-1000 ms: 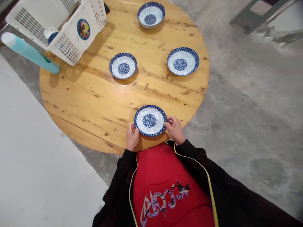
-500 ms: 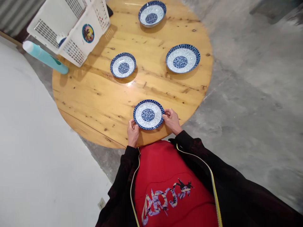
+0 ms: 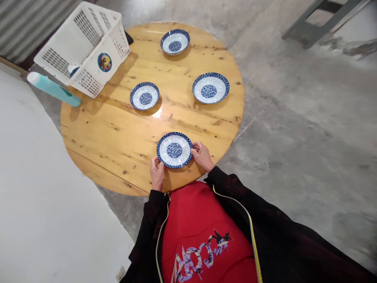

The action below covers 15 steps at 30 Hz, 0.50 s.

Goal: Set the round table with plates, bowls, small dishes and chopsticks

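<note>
A blue-and-white patterned plate is at the near edge of the round wooden table, between my two hands. My left hand grips its lower left rim, thumb on top and fingers curled at the side. At the right rim, my right hand pinches the plate between thumb and fingers. Beyond it are three more matching dishes: one on the left, one on the right and a deeper-looking one at the far side. Whether the held plate touches the tabletop I cannot tell.
On the table's far left stands a white plastic basket with a dish inside. A light-blue cylindrical object is beside it. Behind the basket a dark flat object shows. A white wall runs along the left.
The whole view has shifted, bringing the table's far edge into sight. Both hands keep hold of the plate, and the dishes stay in the same arrangement.
</note>
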Each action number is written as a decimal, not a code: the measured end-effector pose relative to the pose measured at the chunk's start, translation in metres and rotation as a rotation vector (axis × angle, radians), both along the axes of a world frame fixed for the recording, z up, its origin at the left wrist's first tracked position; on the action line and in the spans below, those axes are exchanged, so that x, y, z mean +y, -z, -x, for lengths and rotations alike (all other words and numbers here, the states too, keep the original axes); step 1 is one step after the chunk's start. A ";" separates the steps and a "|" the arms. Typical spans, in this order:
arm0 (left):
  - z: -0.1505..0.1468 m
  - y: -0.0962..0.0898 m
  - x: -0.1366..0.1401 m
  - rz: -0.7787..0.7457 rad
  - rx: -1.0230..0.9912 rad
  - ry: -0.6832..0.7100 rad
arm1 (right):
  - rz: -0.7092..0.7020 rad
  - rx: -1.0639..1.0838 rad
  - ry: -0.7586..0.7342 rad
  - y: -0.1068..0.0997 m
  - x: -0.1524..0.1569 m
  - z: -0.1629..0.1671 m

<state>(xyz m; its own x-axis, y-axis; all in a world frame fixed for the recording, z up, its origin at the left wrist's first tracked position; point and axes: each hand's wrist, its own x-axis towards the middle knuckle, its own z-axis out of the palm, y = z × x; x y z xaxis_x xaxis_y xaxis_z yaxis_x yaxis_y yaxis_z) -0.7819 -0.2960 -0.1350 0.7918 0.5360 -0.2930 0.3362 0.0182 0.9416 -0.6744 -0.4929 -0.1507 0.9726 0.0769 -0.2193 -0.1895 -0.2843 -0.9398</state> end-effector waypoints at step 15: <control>-0.001 -0.002 0.001 -0.003 0.012 -0.036 | -0.004 0.024 -0.032 -0.002 0.001 0.002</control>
